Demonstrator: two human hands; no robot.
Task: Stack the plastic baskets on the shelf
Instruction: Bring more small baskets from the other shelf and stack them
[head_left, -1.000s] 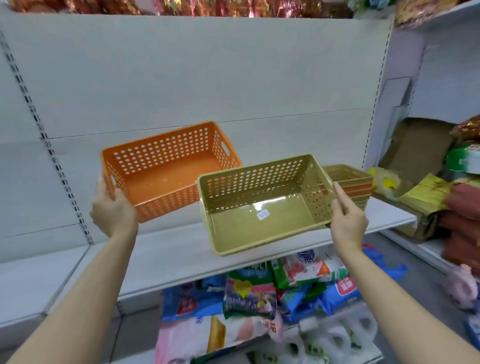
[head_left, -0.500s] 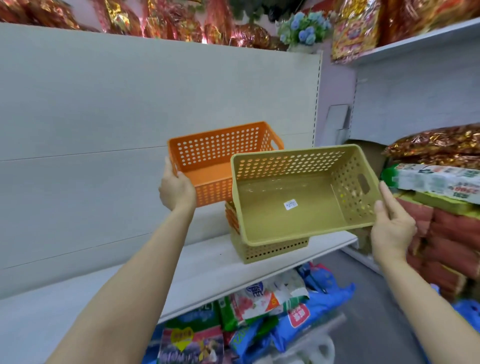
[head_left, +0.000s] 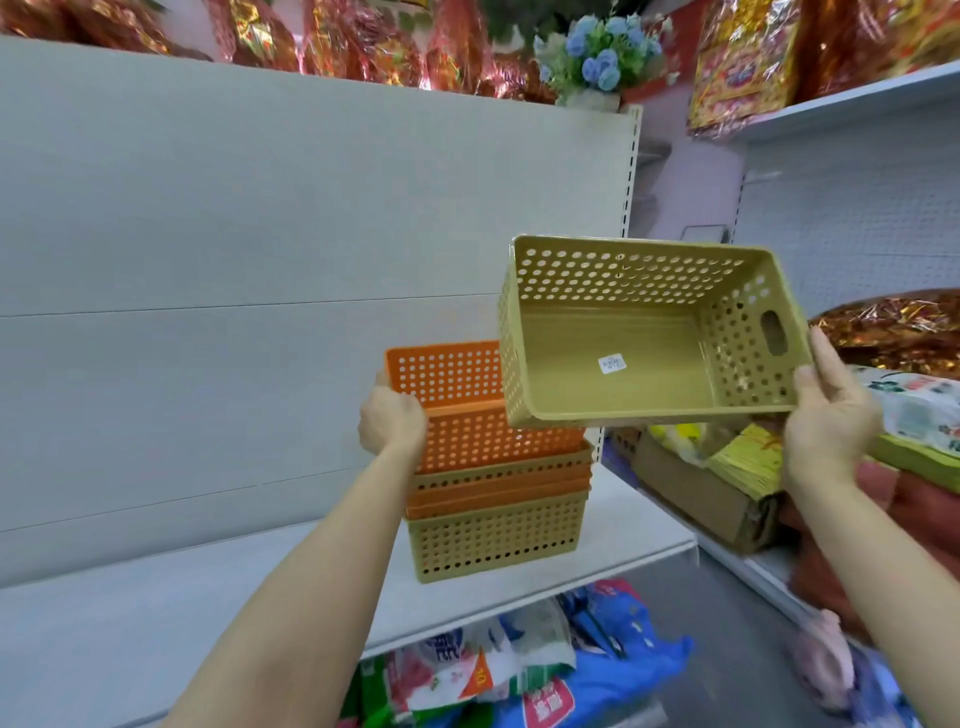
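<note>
A stack of baskets (head_left: 496, 525) stands on the shelf (head_left: 623, 540), near its right end. The left hand (head_left: 390, 422) holds one basket (head_left: 457, 410) in the top of the stack. Right of and above the stack, the right hand (head_left: 826, 415) holds another basket (head_left: 649, 332), tilted. Below the shelf lie packets (head_left: 467, 670).

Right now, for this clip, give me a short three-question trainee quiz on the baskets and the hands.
1. True or false: the orange basket in the left hand is already going into the stack on the shelf.
2. Which hand holds the tan basket? A) left B) right C) both
3. Fill in: the white sticker sits on the tan basket's ____.

Key:
1. True; its lower part sits inside the stack's top basket.
2. B; the right hand grips its end below the handle slot, clear of the stack.
3. Floor, inside.
</note>
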